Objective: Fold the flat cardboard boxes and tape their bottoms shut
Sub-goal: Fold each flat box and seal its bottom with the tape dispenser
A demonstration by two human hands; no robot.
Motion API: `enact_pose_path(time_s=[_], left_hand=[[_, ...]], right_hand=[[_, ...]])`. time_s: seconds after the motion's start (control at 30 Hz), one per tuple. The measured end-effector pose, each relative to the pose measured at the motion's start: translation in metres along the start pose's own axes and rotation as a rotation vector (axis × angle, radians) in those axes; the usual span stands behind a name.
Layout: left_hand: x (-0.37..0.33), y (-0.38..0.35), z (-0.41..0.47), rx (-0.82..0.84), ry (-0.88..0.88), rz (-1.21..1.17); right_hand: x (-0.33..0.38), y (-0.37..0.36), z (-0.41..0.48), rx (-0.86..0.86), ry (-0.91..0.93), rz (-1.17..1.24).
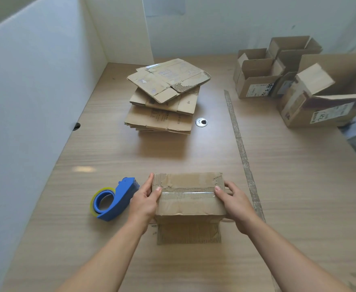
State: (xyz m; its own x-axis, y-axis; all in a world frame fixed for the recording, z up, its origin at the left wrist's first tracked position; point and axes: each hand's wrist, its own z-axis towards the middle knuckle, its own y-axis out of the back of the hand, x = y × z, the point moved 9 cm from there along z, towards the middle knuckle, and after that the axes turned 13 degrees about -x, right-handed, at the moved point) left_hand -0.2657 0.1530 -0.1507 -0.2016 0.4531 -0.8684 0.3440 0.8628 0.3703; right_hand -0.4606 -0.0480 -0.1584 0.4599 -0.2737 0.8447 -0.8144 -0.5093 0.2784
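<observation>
While the box [188, 204] sits bottom-up on the table [194, 268] right in front of the person, both hands have it clamped from the sides. So the left hand [145, 199] is on the left end, fingers running along that side wall and thumb up on top, and the right hand [236, 202] mirrors it on the right end. Neither hand is spread wide. They're closed in about as far as the box lets them, and the thumbs land at the two ends of the clear tape strip [188, 193] that runs across the seam of the bottom flaps. One loose flap [188, 232] lies flat on the table on the near side, between the forearms. The blue tape dispenser [118, 200] lies on the table just beside the left hand. Further back in the middle is the stack of flat boxes [164, 98], and off at the far right a bunch of folded boxes [257, 74] stand open side up.
</observation>
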Motion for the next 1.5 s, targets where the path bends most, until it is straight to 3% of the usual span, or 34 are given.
enact_pose_path(time_s=[0.4, 0.6, 0.77, 1.0, 1.1, 1.3, 1.5], left_hand=[[-0.004, 0.004, 0.002, 0.118, 0.111, -0.182], [-0.056, 0.008, -0.01, 0.026, -0.14, -0.102], [-0.098, 0.012, -0.025, 0.033, -0.286, -0.262], [-0.095, -0.006, -0.025, 0.211, -0.273, -0.133], [-0.088, -0.007, -0.022, 0.22, -0.235, -0.073], [-0.088, -0.015, -0.027, 0.252, -0.256, -0.015], [-0.072, -0.015, -0.024, 0.231, -0.223, -0.002]], right_hand=[[0.003, 0.007, -0.007, 0.184, -0.134, 0.147], [0.034, 0.02, -0.007, 0.114, -0.093, 0.296], [0.036, 0.037, 0.003, 0.005, -0.23, 0.565], [0.033, 0.036, 0.008, 0.045, -0.183, 0.464], [0.035, 0.038, 0.009, 0.085, -0.159, 0.519], [0.041, 0.052, 0.011, 0.01, -0.079, 0.569], [0.036, 0.058, 0.012, 0.004, -0.028, 0.472]])
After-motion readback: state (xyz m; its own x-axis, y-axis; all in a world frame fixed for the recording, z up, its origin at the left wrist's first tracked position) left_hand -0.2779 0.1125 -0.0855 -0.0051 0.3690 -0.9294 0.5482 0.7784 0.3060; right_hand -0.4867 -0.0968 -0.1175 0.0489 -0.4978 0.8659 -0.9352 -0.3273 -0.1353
